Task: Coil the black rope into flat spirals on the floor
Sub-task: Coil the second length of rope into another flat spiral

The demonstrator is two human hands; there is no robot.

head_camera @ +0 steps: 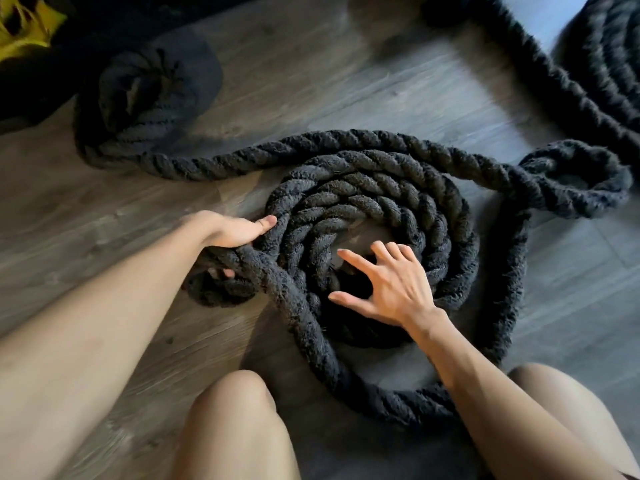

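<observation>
A thick black twisted rope (367,188) lies in a flat spiral of several turns on the wooden floor in front of me. My left hand (235,233) grips the rope at the spiral's left edge, thumb on top and fingers wrapped under a strand. My right hand (388,282) hovers over the spiral's centre with fingers spread, holding nothing. The outermost turn (311,341) runs loose toward my knees and round to the right. From the top of the spiral the rope trails left to a small bunched coil (138,109) and right to a loop (575,178).
A second stretch of black rope and another coil (609,60) lie at the upper right. Something yellow (24,26) sits in the top left corner. My bare knees (235,420) are at the bottom of the view. Grey wooden floor (329,81) stretches beyond the spiral.
</observation>
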